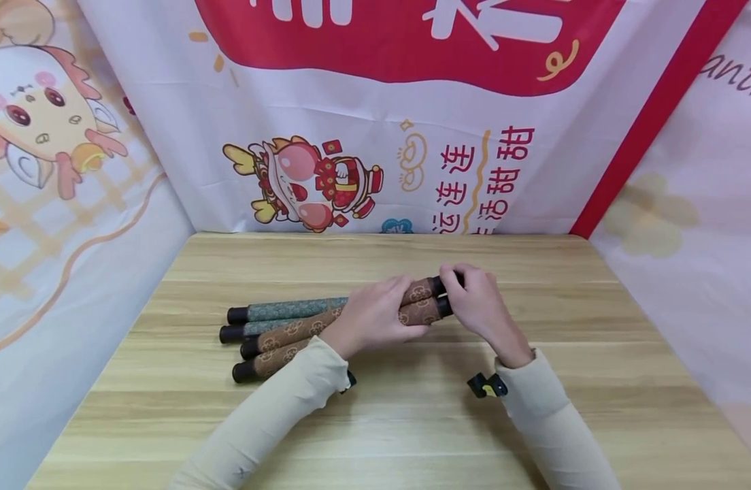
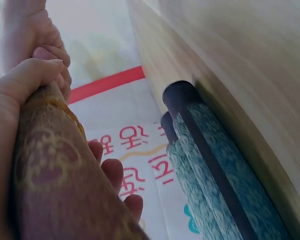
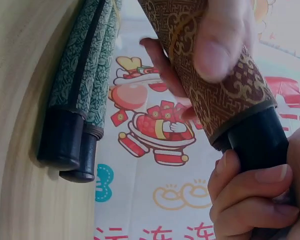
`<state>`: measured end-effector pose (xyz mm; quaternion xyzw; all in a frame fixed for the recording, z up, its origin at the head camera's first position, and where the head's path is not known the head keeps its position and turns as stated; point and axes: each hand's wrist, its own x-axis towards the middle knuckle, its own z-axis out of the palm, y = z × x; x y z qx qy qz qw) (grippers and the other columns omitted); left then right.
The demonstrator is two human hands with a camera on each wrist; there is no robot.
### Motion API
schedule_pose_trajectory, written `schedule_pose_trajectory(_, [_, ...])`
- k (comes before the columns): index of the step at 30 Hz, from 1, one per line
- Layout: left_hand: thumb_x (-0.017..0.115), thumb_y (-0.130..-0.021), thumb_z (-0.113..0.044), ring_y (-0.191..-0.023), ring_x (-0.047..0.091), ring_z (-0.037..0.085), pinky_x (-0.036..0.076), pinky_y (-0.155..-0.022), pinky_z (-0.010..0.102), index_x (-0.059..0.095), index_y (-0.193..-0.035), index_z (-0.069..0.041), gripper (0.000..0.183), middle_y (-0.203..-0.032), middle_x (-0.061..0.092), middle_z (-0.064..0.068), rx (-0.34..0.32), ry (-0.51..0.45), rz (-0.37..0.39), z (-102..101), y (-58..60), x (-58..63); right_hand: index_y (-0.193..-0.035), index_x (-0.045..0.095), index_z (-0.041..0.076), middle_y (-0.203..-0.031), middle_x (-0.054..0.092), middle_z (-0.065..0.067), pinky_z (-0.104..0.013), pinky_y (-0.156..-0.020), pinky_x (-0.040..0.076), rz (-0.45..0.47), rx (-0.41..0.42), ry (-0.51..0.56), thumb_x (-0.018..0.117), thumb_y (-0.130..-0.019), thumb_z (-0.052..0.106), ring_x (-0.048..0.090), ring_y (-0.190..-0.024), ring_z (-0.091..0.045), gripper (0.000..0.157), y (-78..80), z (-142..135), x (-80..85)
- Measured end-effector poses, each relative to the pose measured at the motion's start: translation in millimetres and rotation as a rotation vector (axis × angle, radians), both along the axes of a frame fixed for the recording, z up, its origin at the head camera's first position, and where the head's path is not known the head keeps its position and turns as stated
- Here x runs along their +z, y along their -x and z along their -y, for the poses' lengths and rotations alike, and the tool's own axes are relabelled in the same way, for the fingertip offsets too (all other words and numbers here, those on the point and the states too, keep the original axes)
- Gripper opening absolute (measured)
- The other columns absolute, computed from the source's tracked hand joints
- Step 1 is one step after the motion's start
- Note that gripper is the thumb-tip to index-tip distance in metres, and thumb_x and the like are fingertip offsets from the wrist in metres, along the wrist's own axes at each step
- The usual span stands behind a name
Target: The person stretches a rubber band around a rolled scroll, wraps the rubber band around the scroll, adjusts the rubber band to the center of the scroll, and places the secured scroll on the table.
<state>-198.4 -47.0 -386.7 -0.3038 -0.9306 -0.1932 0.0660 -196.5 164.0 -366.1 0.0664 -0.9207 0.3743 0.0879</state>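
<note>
A brown patterned scroll [image 1: 298, 330], showing as two rolls side by side with black ends, slants above the tabletop with its right end raised. My left hand [image 1: 375, 314] grips it around the right half. My right hand [image 1: 478, 301] holds the black end knob [image 3: 257, 140] at its right tip, fingers curled round it. A thin yellowish band [image 2: 55, 102] circles the brown rolls. Behind lies a teal patterned scroll [image 1: 296, 310], also two rolls with black ends, its right part hidden by my left hand in the head view.
A pale wood-grain table [image 1: 412, 422] carries everything. At its back edge hangs a white and red printed cloth [image 1: 363, 102]. Printed cloth also lines the left [image 1: 57, 224] and right [image 1: 675, 272] sides. A small black camera [image 1: 488, 386] sits by my right wrist.
</note>
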Motion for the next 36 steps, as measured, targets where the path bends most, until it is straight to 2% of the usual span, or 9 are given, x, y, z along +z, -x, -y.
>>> schedule_pose_trajectory(8, [0.083, -0.08, -0.062, -0.086, 0.066, 0.015, 0.056, -0.069, 0.04, 0.058, -0.125, -0.018, 0.067, -0.103, 0.07, -0.004, 0.023, 0.023, 0.056, 29, -4.3, -6.7, -0.101, 0.073, 0.009, -0.089, 0.068, -0.012, -0.035, -0.065, 0.045, -0.006, 0.014, -0.003, 0.041, -0.11, 0.045, 0.058, -0.078, -0.025, 0.05, 1.8, -7, 3.0])
schedule_pose_trajectory(11, [0.083, -0.078, -0.061, -0.089, 0.065, 0.014, 0.056, -0.071, 0.039, 0.06, -0.127, -0.018, 0.07, -0.105, 0.069, -0.003, 0.008, 0.003, 0.033, 25, -5.3, -2.7, -0.099, 0.073, 0.01, -0.089, 0.068, -0.012, -0.036, -0.067, 0.046, -0.01, 0.017, 0.004, 0.041, -0.11, 0.045, 0.058, -0.079, -0.026, 0.049, 1.9, -7, 2.8])
schedule_pose_trajectory(15, [0.082, -0.079, -0.065, -0.089, 0.063, 0.012, 0.055, -0.07, 0.034, 0.06, -0.13, -0.018, 0.073, -0.107, 0.068, -0.005, -0.015, -0.028, -0.004, 7, -5.3, 5.4, -0.098, 0.073, 0.01, -0.089, 0.069, -0.012, -0.036, -0.067, 0.047, -0.014, 0.0, 0.013, 0.041, -0.11, 0.045, 0.059, -0.079, -0.026, 0.049, 0.0, -6, 3.1])
schedule_pose_trajectory(19, [0.079, -0.082, -0.065, -0.085, 0.064, 0.012, 0.054, -0.067, 0.033, 0.06, -0.129, -0.018, 0.069, -0.104, 0.069, -0.005, -0.007, -0.035, -0.015, -6, -4.5, 6.2, -0.1, 0.074, 0.01, -0.09, 0.07, -0.012, -0.036, -0.067, 0.048, -0.012, -0.007, 0.009, 0.042, -0.11, 0.045, 0.061, -0.079, -0.026, 0.048, -1.3, -6, 4.0])
schedule_pose_trajectory(22, [0.079, -0.082, -0.064, -0.084, 0.065, 0.012, 0.055, -0.067, 0.034, 0.06, -0.128, -0.019, 0.067, -0.103, 0.069, -0.005, 0.02, -0.02, -0.012, -2, -4.6, 1.4, -0.102, 0.075, 0.009, -0.09, 0.07, -0.013, -0.035, -0.066, 0.048, 0.001, -0.001, 0.004, 0.041, -0.11, 0.046, 0.06, -0.078, -0.026, 0.05, -0.5, -7, 5.0])
schedule_pose_trajectory(25, [0.08, -0.082, -0.061, -0.085, 0.065, 0.014, 0.056, -0.069, 0.036, 0.059, -0.126, -0.017, 0.066, -0.104, 0.069, -0.004, 0.043, -0.002, 0.027, 10, -6.3, -4.0, -0.108, 0.076, 0.007, -0.095, 0.071, -0.014, -0.035, -0.067, 0.047, 0.002, 0.001, 0.003, 0.04, -0.111, 0.044, 0.06, -0.08, -0.026, 0.052, 1.2, -11, 6.7])
schedule_pose_trajectory(29, [0.081, -0.081, -0.062, -0.091, 0.07, 0.019, 0.059, -0.074, 0.042, 0.059, -0.131, -0.014, 0.073, -0.109, 0.072, 0.001, 0.076, 0.019, 0.086, 26, -9.2, -7.6, -0.105, 0.076, 0.007, -0.094, 0.07, -0.014, -0.034, -0.068, 0.046, -0.015, -0.007, 0.003, 0.04, -0.111, 0.041, 0.059, -0.081, -0.026, 0.05, 4.0, -14, 8.6])
schedule_pose_trajectory(32, [0.082, -0.08, -0.064, -0.099, 0.071, 0.02, 0.06, -0.081, 0.044, 0.058, -0.135, -0.014, 0.078, -0.116, 0.072, 0.002, 0.07, 0.01, 0.09, 29, -9.7, -6.2, -0.099, 0.075, 0.008, -0.09, 0.069, -0.014, -0.034, -0.067, 0.045, -0.019, -0.013, 0.008, 0.04, -0.111, 0.041, 0.058, -0.079, -0.026, 0.049, 5.3, -14, 8.4])
schedule_pose_trajectory(36, [0.082, -0.078, -0.066, -0.107, 0.069, 0.02, 0.06, -0.088, 0.043, 0.057, -0.14, -0.013, 0.085, -0.124, 0.069, 0.003, 0.026, -0.049, 0.044, 19, -8.8, -0.2, -0.099, 0.075, 0.008, -0.091, 0.07, -0.014, -0.035, -0.07, 0.046, -0.023, -0.03, 0.011, 0.041, -0.11, 0.042, 0.06, -0.081, -0.026, 0.05, 3.8, -12, 7.3])
